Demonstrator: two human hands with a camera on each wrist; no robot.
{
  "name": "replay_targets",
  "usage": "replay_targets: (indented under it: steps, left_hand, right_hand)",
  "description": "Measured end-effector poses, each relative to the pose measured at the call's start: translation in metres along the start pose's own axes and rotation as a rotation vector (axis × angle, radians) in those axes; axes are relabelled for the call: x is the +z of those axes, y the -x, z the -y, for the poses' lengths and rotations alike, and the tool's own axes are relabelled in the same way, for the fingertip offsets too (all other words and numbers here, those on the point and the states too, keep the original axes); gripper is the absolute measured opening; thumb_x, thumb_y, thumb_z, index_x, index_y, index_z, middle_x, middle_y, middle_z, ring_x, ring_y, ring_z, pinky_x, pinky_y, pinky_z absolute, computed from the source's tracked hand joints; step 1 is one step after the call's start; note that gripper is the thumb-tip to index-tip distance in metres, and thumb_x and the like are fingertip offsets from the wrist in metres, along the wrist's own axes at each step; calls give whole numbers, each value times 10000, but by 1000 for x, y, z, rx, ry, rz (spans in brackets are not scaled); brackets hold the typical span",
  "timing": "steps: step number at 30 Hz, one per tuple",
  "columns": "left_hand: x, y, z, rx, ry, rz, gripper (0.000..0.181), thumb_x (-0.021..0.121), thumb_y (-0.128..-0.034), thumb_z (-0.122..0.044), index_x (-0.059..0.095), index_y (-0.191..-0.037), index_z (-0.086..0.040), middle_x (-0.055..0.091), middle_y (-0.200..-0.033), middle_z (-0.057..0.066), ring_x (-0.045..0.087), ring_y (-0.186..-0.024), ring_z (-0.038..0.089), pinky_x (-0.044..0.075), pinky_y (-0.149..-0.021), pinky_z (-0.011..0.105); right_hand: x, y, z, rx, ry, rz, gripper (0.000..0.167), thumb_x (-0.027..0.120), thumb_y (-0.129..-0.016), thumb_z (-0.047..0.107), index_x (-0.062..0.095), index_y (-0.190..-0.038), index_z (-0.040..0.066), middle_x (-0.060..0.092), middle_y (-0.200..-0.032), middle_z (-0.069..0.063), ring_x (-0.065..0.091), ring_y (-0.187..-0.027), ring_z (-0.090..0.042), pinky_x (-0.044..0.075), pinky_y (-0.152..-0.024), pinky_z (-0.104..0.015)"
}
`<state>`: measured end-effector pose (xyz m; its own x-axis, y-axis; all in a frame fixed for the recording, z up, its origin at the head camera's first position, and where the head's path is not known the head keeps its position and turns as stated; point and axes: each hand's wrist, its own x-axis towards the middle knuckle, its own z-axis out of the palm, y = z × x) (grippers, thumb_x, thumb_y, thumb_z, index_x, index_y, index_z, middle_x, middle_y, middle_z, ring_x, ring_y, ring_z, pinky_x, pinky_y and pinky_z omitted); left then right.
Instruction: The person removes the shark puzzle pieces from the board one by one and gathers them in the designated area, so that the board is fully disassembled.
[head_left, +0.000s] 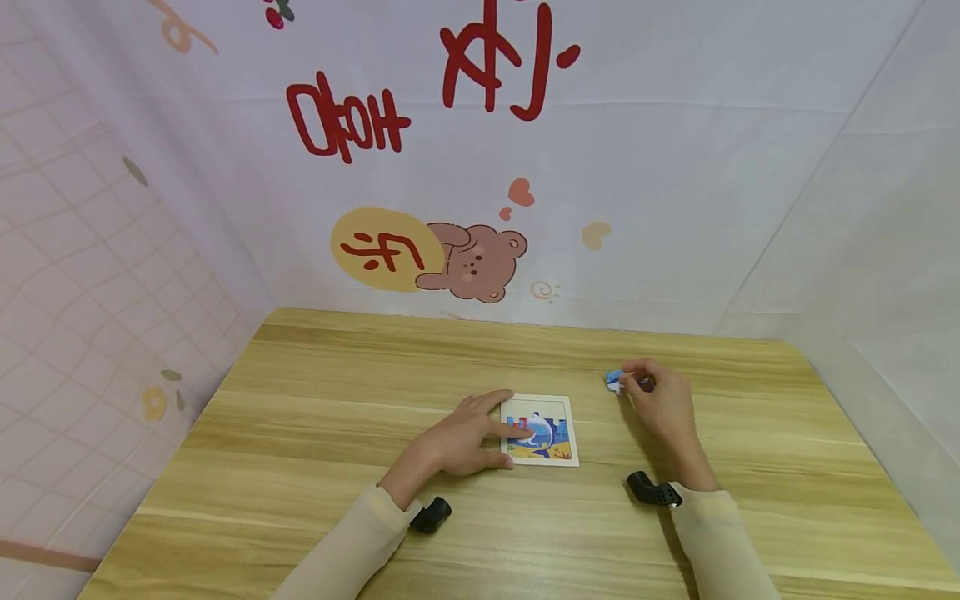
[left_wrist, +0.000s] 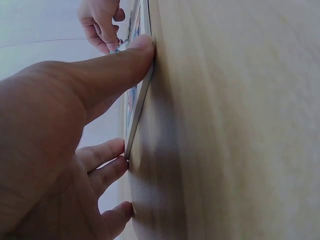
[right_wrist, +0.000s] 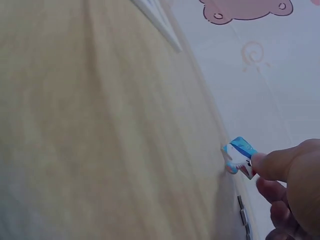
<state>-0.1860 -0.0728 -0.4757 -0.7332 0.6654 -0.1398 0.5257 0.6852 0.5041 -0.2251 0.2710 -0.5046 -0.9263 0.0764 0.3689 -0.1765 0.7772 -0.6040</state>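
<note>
A square puzzle board (head_left: 540, 400) with a pale frame and a whale-like sea picture lies on the table. My left hand (head_left: 465, 437) rests over its left side, fingers spread, one fingertip on the picture; in the left wrist view the thumb of this hand (left_wrist: 50, 110) lies on the board's edge (left_wrist: 142, 97). To the right of the board, my right hand (head_left: 666, 408) pinches a blue-and-white puzzle piece (head_left: 614, 381). The right wrist view shows that piece (right_wrist: 239, 155) at the thumb tip of the hand (right_wrist: 300, 172).
Dark pieces (right_wrist: 243, 216) lie beside the right fingers, partly hidden by the hand in the head view. The wooden table (head_left: 337, 367) meets a white printed cloth (head_left: 675, 208) at its back edge. Black wrist devices sit at both sleeves.
</note>
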Motion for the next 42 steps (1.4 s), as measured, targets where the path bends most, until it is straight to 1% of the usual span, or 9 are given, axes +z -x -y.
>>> replay_targets:
  steps: [4, 6, 8, 12, 16, 19, 23, 26, 42]
  left_hand:
    - [0, -1, 0, -1, 5, 2, 495, 714, -957, -418, 586, -1435, -405, 190, -1721, 49, 181, -1592, 267, 176, -1288, 551]
    - [0, -1, 0, -1, 3, 3, 497, 714, -956, -419, 585, -1436, -406, 190, -1722, 49, 177, -1594, 260, 163, -1293, 547]
    - [1, -1, 0, -2, 3, 2, 498, 716, -955, -419, 584, -1436, -406, 191, -1721, 49, 174, -1596, 254, 150, -1296, 545]
    - [1, -1, 0, -6, 3, 3, 497, 715, -956, -418, 582, -1435, -407, 190, -1721, 48, 171, -1597, 247, 136, -1301, 538]
    - [0, 0, 0, -14, 12, -1, 493, 721, -952, -416, 589, -1427, -411, 191, -1721, 43, 170, -1598, 245, 136, -1302, 534]
    - [0, 0, -1, -14, 17, -1, 492, 722, -952, -413, 590, -1426, -410, 191, -1722, 44, 169, -1598, 250, 141, -1300, 539]
    - [0, 0, -1, -9, 16, 1, 495, 715, -958, -410, 582, -1435, -404, 185, -1724, 49, 165, -1599, 252, 142, -1299, 541]
    - [-1, 0, -1, -9, 12, 2, 497, 713, -959, -412, 580, -1438, -401, 184, -1724, 49, 167, -1599, 250, 141, -1300, 538]
    - [-1, 2, -1, -13, 15, 5, 496, 717, -956, -409, 584, -1434, -404, 189, -1723, 45, 167, -1599, 253, 148, -1298, 541]
  right_hand:
    - [3, 2, -2, -6, 57, -34, 140, 760, -928, 156, 779, -1030, 62, 702, -1085, -207, 573, -996, -396, 464, -741, -452]
    - [4, 2, -3, 1, 70, -47, 144, 765, -922, 162, 785, -1030, 69, 648, -1196, -233, 473, -1137, -436, 424, -795, -508]
    - [5, 2, -5, 0, 72, -53, 136, 770, -915, 153, 789, -1021, 71, 613, -1260, -257, 405, -1187, -458, 394, -827, -537]
    - [7, 0, -5, -30, 75, -62, 92, 777, -892, 121, 790, -959, 59, 605, -1286, -312, 364, -1230, -502, 321, -914, -585]
    - [5, 0, -6, -54, 85, -33, 103, 772, -898, 140, 782, -946, 50, 605, -1280, -354, 362, -1268, -527, 270, -989, -636]
    - [1, 0, -6, -61, 92, 28, 181, 773, -897, 196, 772, -1004, 49, 593, -1316, -361, 341, -1325, -530, 231, -1041, -670]
    - [-8, 2, -6, -30, 108, 145, 340, 783, -874, 307, 744, -1118, 73, 454, -1466, -369, 230, -1389, -560, 172, -1063, -747]
    - [-12, 2, -4, 11, 115, 203, 396, 781, -870, 355, 727, -1160, 90, 334, -1541, -360, 156, -1399, -578, 142, -1055, -783]
    - [-9, 3, 0, 55, 120, 196, 360, 800, -869, 333, 726, -1097, 64, 330, -1544, -366, 149, -1406, -587, 117, -1064, -782]
